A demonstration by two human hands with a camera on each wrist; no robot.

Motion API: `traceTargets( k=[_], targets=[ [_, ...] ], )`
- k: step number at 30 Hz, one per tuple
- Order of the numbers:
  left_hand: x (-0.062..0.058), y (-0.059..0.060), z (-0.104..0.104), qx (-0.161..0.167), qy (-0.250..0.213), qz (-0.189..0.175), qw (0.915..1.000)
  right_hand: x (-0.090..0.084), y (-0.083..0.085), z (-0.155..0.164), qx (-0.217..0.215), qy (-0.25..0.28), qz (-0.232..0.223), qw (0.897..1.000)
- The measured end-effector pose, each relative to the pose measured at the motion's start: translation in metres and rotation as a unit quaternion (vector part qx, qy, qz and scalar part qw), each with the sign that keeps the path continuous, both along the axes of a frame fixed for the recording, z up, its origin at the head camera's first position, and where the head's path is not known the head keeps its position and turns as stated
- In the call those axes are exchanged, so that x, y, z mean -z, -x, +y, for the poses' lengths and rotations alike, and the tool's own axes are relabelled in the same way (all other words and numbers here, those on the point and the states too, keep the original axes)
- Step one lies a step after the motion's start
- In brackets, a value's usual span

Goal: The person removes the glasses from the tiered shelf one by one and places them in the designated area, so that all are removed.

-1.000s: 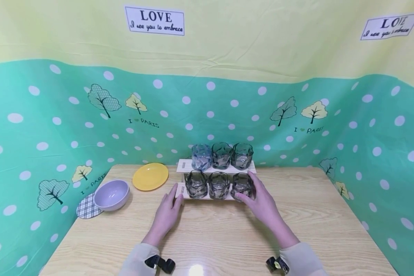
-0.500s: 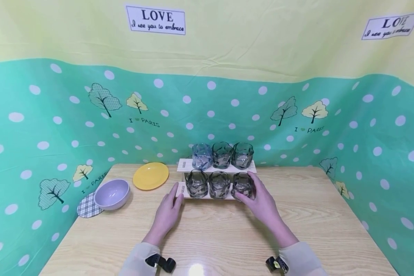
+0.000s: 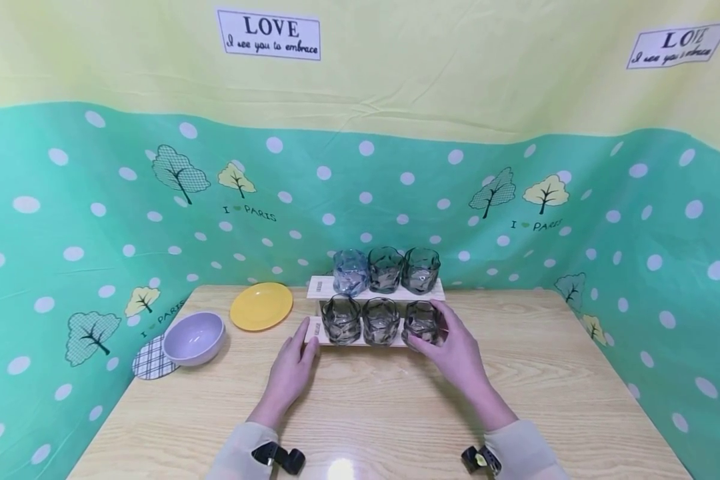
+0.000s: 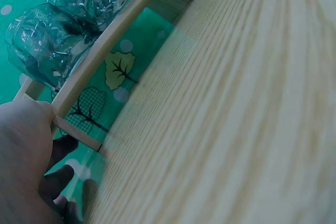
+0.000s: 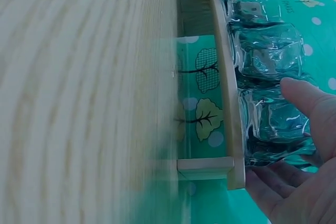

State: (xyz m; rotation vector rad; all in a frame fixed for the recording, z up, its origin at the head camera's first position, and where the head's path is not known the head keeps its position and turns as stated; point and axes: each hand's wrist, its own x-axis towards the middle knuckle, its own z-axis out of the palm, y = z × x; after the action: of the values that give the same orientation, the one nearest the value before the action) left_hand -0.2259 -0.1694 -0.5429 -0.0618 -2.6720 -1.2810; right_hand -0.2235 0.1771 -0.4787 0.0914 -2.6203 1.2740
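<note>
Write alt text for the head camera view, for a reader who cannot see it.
Two hands frame a two-tier wooden rack of six glass tumblers on a wooden table: the left hand touches the lower tier's left end, and the right hand cups the lower right tumbler. A yellow plate and lilac bowl sit left.

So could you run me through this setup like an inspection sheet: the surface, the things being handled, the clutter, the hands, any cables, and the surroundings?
Surface: wooden table, light grain.
Job's things: two-tier wooden rack holding six glass cups, three per tier; the upper left one looks bluish, the others dark.
Clutter: yellow plate, purple bowl and checked coaster to the left of the rack.
Hands: left hand rests against the rack's lower left end; right hand is curled round the lower right cup.
Cables: nothing seen; a small black device sits at each wrist.
Surroundings: green dotted cloth with trees, yellow above, two LOVE signs.
</note>
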Motion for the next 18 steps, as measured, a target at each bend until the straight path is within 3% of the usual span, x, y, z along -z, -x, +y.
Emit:
traceTargets(
  k=[18],
  targets=[
    [0.001, 0.0, -0.001, -0.002, 0.004, 0.009, 1.0, -0.021, -0.014, 0.029, 0.002, 0.024, -0.007, 1.0]
  ],
)
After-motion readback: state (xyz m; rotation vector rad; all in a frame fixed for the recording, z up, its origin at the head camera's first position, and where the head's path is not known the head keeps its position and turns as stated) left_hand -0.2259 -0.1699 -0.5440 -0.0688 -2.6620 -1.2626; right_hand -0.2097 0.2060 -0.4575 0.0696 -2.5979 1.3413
